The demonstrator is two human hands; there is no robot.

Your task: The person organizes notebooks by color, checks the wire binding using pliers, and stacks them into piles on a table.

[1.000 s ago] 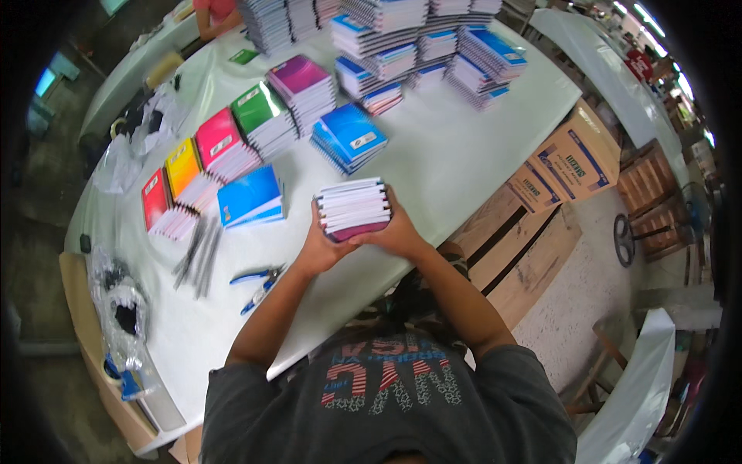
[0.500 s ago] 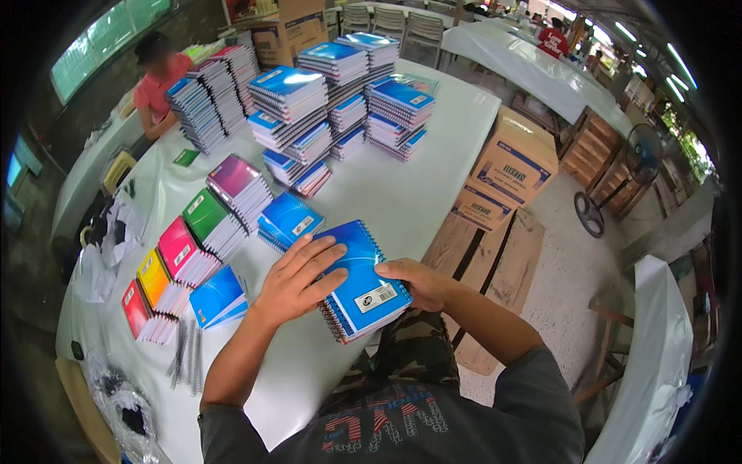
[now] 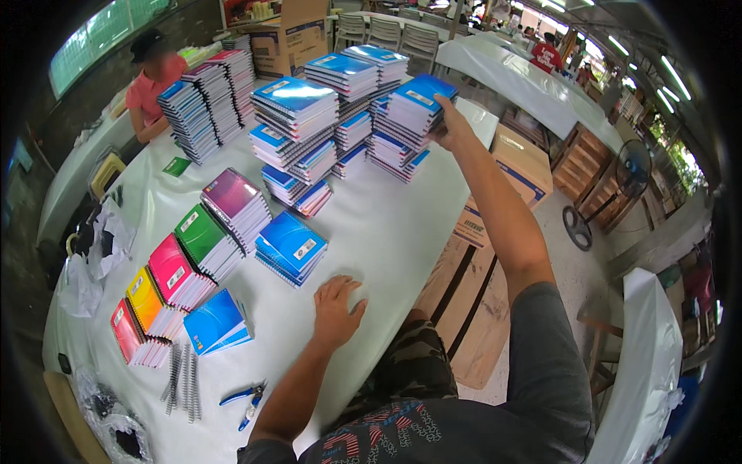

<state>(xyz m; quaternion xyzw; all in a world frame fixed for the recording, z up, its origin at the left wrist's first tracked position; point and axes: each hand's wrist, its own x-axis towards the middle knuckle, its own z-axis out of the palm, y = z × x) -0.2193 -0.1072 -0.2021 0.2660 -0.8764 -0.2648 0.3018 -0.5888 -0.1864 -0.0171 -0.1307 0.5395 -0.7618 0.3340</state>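
Observation:
My right hand (image 3: 451, 127) reaches to the far right of the table. It grips the right edge of a stack of blue spiral notebooks (image 3: 416, 102), which sits on top of a taller pile (image 3: 390, 155). My left hand (image 3: 335, 313) rests on the white table with its fingers out, holding nothing. Just beyond it lies a short stack of blue notebooks (image 3: 291, 246). To its left are loose blue notebooks (image 3: 216, 321), several metal wire spirals (image 3: 185, 383) and blue-handled pliers (image 3: 247, 400).
Notebook stacks in purple (image 3: 230, 192), green (image 3: 202, 234), pink (image 3: 174, 267), yellow (image 3: 147, 298) and red (image 3: 126, 329) form a left-hand row. Tall piles (image 3: 294, 100) stand behind. A person (image 3: 154, 85) sits far left. Cardboard boxes (image 3: 514, 166) and a fan (image 3: 632, 166) stand right.
My right hand has carried the blue notebooks from in front of me to the far right pile. My left hand has let go of them and come down to the table. The pliers now show.

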